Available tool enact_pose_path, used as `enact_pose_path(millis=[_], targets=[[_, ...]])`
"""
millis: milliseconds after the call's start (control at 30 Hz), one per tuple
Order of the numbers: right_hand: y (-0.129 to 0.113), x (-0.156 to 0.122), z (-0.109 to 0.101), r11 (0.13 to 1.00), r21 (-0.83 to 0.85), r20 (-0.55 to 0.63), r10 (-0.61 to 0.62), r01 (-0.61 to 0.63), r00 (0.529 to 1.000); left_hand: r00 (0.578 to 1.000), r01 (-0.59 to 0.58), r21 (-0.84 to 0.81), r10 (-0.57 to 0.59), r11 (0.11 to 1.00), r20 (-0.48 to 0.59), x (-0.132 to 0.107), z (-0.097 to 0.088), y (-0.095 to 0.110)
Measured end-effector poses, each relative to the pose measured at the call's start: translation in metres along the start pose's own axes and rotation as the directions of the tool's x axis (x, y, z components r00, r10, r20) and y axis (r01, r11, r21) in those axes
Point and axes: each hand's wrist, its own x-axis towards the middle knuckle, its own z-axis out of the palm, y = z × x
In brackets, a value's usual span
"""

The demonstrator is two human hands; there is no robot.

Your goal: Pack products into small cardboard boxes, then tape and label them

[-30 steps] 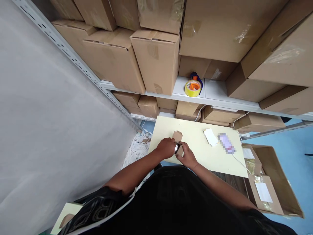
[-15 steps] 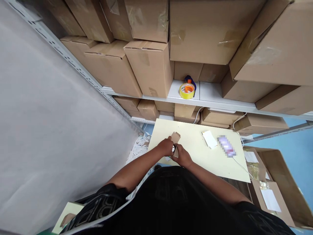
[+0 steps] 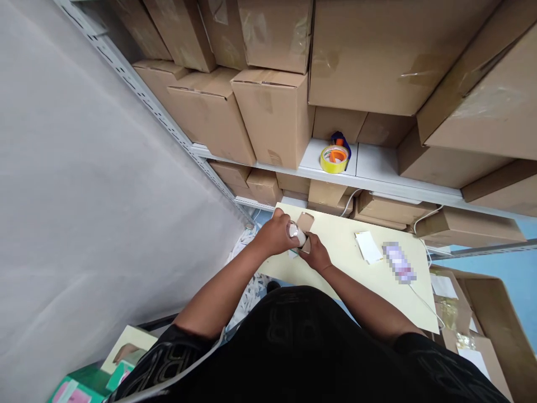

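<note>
Both hands have moved up & to the far left corner of the table (image 3: 377, 285) since 1 s ago, when they sat nearer the front edge. Left hand (image 3: 272, 236) is curled round a little round thing (image 3: 292, 232), white & shiny, and holds it a bit higher than before; can't tell what it is, too small. Right hand (image 3: 318, 256) is closed on the bottom of a little brown box (image 3: 305, 223), w/ thumb & fingers pinching it. Its top flap is open & sticks up. Round thing touches the open end of the box, right btw the 2 hands, just over the table's corner. Can't tell if any of it is inside yet. Near them on the table lies a white card (image 3: 368, 247), and just beside that a phone (image 3: 399, 262), blurred, w/ a thin wire (image 3: 423, 299) running off the right edge. Behind the table is a shelf (image 3: 373, 168) w/ a yellow tape roll (image 3: 334, 159) on it and lots of big boxes (image 3: 268, 112) stacked around. At the right, low down, stands an open box (image 3: 495, 313). Paper strips (image 3: 247, 294) lie on the floor left of the table. A green box (image 3: 78, 389) shows at the bottom left.
</note>
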Motion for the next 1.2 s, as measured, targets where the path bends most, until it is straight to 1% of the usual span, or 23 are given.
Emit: enact_pose_path(millis=[100, 200, 300, 367, 467, 533, 600, 667, 733, 767, 800, 833, 867, 900, 933, 967, 1000, 1033, 1067, 1100, 1133, 1167, 1200], targets=[[0.002, 0.016, 0.004, 0.999, 0.025, 0.021, 0.030, -0.031, 0.999, 0.995, -0.009, -0.110, -0.002, 0.994, -0.101, -0.009, -0.027, -0.015], [0.001, 0.024, 0.005, 0.996, 0.053, 0.044, 0.065, -0.067, 0.997, 0.989, -0.039, -0.178, 0.012, 0.983, -0.151, -0.017, -0.040, -0.034], [-0.005, 0.022, -0.002, 0.993, 0.095, 0.048, 0.067, -0.072, 0.997, 0.983, -0.072, -0.259, 0.024, 0.963, -0.182, -0.023, -0.043, -0.053], [-0.013, 0.015, -0.015, 0.989, 0.130, 0.019, 0.063, -0.065, 0.998, 0.978, -0.104, -0.349, 0.032, 0.931, -0.205, -0.025, -0.041, -0.064], [-0.034, -0.004, -0.041, 0.969, 0.233, -0.082, 0.106, -0.084, 0.991, 0.976, -0.135, -0.527, 0.021, 0.839, -0.217, -0.027, -0.037, -0.078], [-0.052, -0.017, -0.059, 0.916, 0.384, -0.099, 0.167, -0.117, 0.981, 0.979, -0.153, -0.627, 0.029, 0.764, -0.204, -0.026, -0.035, -0.084], [-0.072, -0.026, -0.073, 0.823, 0.548, -0.010, 0.185, -0.149, 0.983, 0.979, -0.189, -0.692, 0.084, 0.696, -0.183, -0.022, -0.031, -0.087], [-0.091, -0.029, -0.082, 0.724, 0.655, 0.155, 0.152, -0.217, 0.976, 0.972, -0.233, -0.741, 0.171, 0.629, -0.161, -0.016, -0.028, -0.086], [-0.107, -0.029, -0.085, 0.626, 0.707, 0.339, 0.109, -0.329, 0.934, 0.958, -0.265, -0.802, 0.242, 0.535, -0.155, -0.009, -0.021, -0.082], [-0.113, -0.028, -0.084, 0.577, 0.723, 0.401, 0.097, -0.380, 0.911, 0.955, -0.270, -0.838, 0.242, 0.473, -0.171, -0.005, -0.017, -0.079], [-0.119, -0.028, -0.082, 0.531, 0.741, 0.429, 0.096, -0.410, 0.898, 0.959, -0.268, -0.871, 0.204, 0.413, -0.198, -0.003, -0.012, -0.075], [-0.124, -0.029, -0.078, 0.499, 0.762, 0.415, 0.110, -0.411, 0.903, 0.966, -0.257, -0.896, 0.133, 0.362, -0.223, -0.001, -0.005, -0.072], [-0.128, -0.029, -0.074, 0.492, 0.783, 0.361, 0.141, -0.381, 0.922, 0.971, -0.237, -0.916, 0.046, 0.324, -0.235, -0.001, 0.002, -0.067], [-0.131, -0.030, -0.068, 0.513, 0.792, 0.274, 0.186, -0.331, 0.944, 0.974, -0.207, -0.933, -0.028, 0.295, -0.225, -0.003, 0.009, -0.063], [-0.135, -0.031, -0.062, 0.560, 0.781, 0.170, 0.234, -0.276, 0.957, 0.980, -0.165, -0.949, -0.066, 0.270, -0.189, -0.006, 0.016, -0.059], [-0.138, -0.033, -0.056, 0.627, 0.743, 0.069, 0.276, -0.234, 0.959, 0.989, -0.114, -0.964, -0.061, 0.240, -0.132, -0.010, 0.023, -0.055], [-0.141, -0.034, -0.050, 0.697, 0.686, -0.022, 0.308, -0.210, 0.951, 0.997, -0.061, -0.977, -0.028, 0.207, -0.068, -0.014, 0.029, -0.051], [-0.144, -0.035, -0.045, 0.755, 0.624, -0.094, 0.327, -0.200, 0.940, 1.000, -0.013, -0.984, 0.012, 0.175, -0.011, -0.017, 0.034, -0.048], [-0.147, -0.037, -0.041, 0.791, 0.579, -0.139, 0.334, -0.197, 0.932, 0.999, 0.023, -0.989, 0.039, 0.149, 0.029, -0.020, 0.037, -0.046], [-0.150, -0.039, -0.039, 0.801, 0.567, -0.158, 0.332, -0.189, 0.930, 0.998, 0.046, -0.991, 0.047, 0.129, 0.053, -0.021, 0.039, -0.045], [-0.153, -0.041, -0.037, 0.785, 0.593, -0.152, 0.326, -0.178, 0.933, 0.997, 0.061, -0.992, 0.042, 0.110, 0.065, -0.020, 0.039, -0.044], [-0.156, -0.043, -0.037, 0.742, 0.648, -0.122, 0.321, -0.170, 0.939, 0.997, 0.070, -0.993, 0.034, 0.092, 0.074, -0.019, 0.040, -0.044], [-0.159, -0.046, -0.038, 0.676, 0.715, -0.067, 0.319, -0.177, 0.946, 0.996, 0.078, -0.994, 0.040, 0.078, 0.082, -0.017, 0.039, -0.044]])
